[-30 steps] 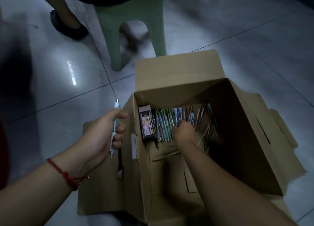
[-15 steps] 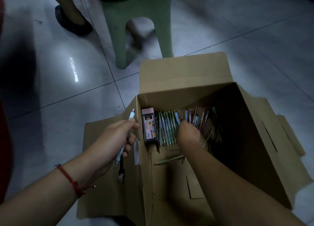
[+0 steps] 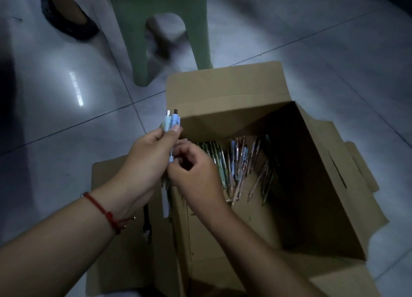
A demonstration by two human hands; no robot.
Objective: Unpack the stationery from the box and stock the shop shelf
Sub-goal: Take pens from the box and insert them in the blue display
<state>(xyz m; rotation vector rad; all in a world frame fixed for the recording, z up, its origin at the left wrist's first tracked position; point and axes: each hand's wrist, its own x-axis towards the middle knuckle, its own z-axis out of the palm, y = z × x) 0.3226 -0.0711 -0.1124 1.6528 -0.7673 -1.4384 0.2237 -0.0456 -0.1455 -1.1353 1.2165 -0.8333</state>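
- While both forearms reach forward over the near flap, the left hand grips two pens upright, its fingers curled round the barrels and the thumb pressed on the blue one, with the capped tops standing above the fist.
- Just beside it, touching, the right hand pinches the lower end of the blue pen, its fingers bent together on the tip as if seating that pen into the bundle.
- Beneath the hands, the cardboard box stands open on the tiled floor, all flaps folded out.
- Deeper inside, a loose heap of pens and pencils lies along the far wall of the box bottom, some in a rough row, others scattered at angles.
- Beyond the box stands a green plastic stool, and beside it another person's foot in a dark shoe.
- Judging by this, unpacking has barely begun: only two pens are out, most stock is still boxed, and no shelf is in view, so stocking is not yet started.
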